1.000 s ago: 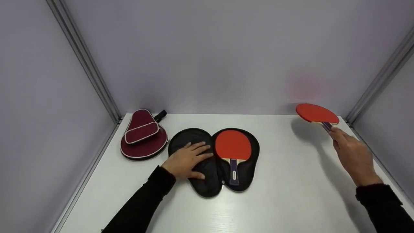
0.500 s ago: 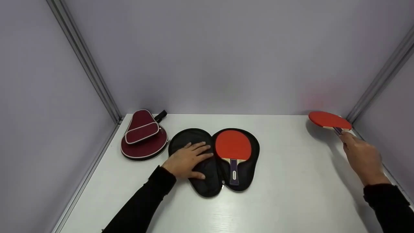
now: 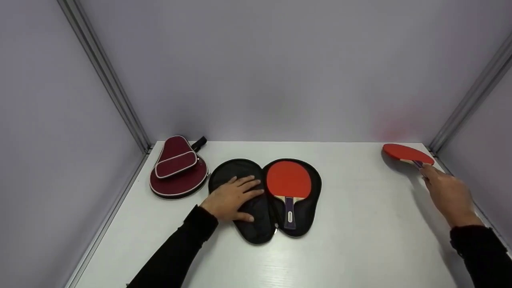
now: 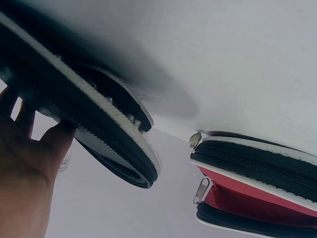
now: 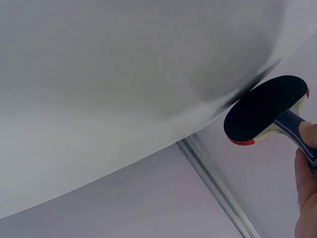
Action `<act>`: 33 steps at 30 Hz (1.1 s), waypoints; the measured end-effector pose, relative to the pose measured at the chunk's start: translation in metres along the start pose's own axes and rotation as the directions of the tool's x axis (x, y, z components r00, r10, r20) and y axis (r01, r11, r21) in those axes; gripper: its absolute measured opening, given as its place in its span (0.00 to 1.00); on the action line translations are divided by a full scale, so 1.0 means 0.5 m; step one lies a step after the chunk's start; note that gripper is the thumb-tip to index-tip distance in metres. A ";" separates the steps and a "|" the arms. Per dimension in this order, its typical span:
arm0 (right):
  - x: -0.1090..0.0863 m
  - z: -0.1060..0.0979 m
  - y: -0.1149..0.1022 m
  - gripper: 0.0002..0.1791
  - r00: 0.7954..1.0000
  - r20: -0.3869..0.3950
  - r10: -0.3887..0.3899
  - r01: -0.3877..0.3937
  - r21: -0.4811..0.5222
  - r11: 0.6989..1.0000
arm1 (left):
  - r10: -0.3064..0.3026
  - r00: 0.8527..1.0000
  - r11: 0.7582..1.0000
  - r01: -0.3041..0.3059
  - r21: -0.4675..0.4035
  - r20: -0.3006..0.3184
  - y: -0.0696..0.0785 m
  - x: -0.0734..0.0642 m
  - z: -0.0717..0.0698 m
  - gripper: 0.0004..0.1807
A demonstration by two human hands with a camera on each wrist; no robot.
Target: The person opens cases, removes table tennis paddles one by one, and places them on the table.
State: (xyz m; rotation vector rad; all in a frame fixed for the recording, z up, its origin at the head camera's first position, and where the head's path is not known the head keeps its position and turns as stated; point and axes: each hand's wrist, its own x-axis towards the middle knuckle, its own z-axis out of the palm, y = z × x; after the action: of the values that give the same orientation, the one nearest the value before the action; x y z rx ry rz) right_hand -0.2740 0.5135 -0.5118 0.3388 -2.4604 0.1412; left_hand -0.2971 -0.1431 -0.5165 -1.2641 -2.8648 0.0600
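Observation:
An unzipped black paddle case (image 3: 258, 230) lies spread in two halves on the white table. My left hand (image 3: 230, 200) rests on its left half with the fingers spread. In the right half lies a red table tennis paddle (image 3: 289, 180), its handle pointing toward me. Over at the far right, my right hand (image 3: 450, 196) grips a second table tennis paddle (image 3: 406, 153) by the handle, red face up, just over the table or touching it; I cannot tell which. Its black underside shows in the right wrist view. The left wrist view shows the case's zipper edge beside my left hand (image 4: 25, 173).
Two maroon paddle cases with white piping are stacked at the back left, the smaller-looking upper case (image 3: 176, 160) over the lower case (image 3: 180, 184). A black strap (image 3: 199, 143) sticks out behind them. Grey walls enclose the table (image 3: 352, 240) at the back and sides.
My right hand has carried the paddle rightward, then lowered it toward the table. My left hand, the black case and the paddle in it have stayed put.

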 end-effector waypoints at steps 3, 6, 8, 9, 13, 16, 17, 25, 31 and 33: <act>0.003 -0.003 0.001 0.24 0.999 0.051 -0.003 0.002 0.020 1.000 | 0.003 1.000 1.000 -0.003 0.004 -0.011 0.001 -0.001 0.001 0.49; 0.002 -0.002 0.004 0.25 0.998 0.065 -0.015 0.012 0.042 0.999 | 0.006 1.000 1.000 -0.006 0.002 -0.011 0.002 -0.002 0.001 0.49; 0.000 0.001 0.007 0.24 0.998 0.062 -0.019 0.015 0.051 0.999 | 0.009 1.000 1.000 -0.009 -0.002 -0.012 0.002 -0.003 0.002 0.49; 0.000 0.002 0.009 0.24 0.998 0.061 -0.021 0.017 0.056 0.998 | 0.011 1.000 1.000 -0.011 -0.002 -0.013 0.003 -0.003 0.001 0.49; 0.000 0.008 0.015 0.25 0.995 0.098 -0.025 0.018 0.066 0.998 | 0.007 1.000 1.000 -0.007 0.002 -0.008 0.001 -0.004 0.000 0.49; 0.000 0.009 0.022 0.26 0.989 0.142 -0.046 0.037 0.066 0.997 | 0.007 1.000 1.000 -0.007 -0.003 -0.009 0.001 -0.005 -0.002 0.49; 0.000 0.008 0.025 0.27 0.985 0.164 -0.049 0.039 0.064 0.997 | 0.009 1.000 1.000 -0.009 -0.006 -0.012 0.001 -0.005 -0.002 0.48; -0.006 -0.004 0.051 0.25 0.890 0.452 0.057 -0.098 0.068 0.993 | 0.015 1.000 1.000 -0.016 -0.017 -0.016 0.003 -0.009 -0.004 0.48; -0.011 -0.010 0.077 0.27 0.837 0.542 0.080 -0.136 0.064 0.989 | 0.014 1.000 1.000 -0.014 -0.010 -0.013 0.006 -0.010 -0.006 0.49; -0.014 -0.010 0.083 0.29 0.835 0.545 0.080 -0.131 0.056 0.990 | 0.014 1.000 1.000 -0.014 -0.006 -0.012 0.006 -0.010 -0.006 0.49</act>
State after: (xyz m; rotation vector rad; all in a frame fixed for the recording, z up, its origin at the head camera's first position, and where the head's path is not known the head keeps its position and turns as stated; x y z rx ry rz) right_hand -0.2773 0.5559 -0.5127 0.3117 -3.0489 0.2316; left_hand -0.2915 -0.1449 -0.5138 -1.2805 -2.8485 0.0437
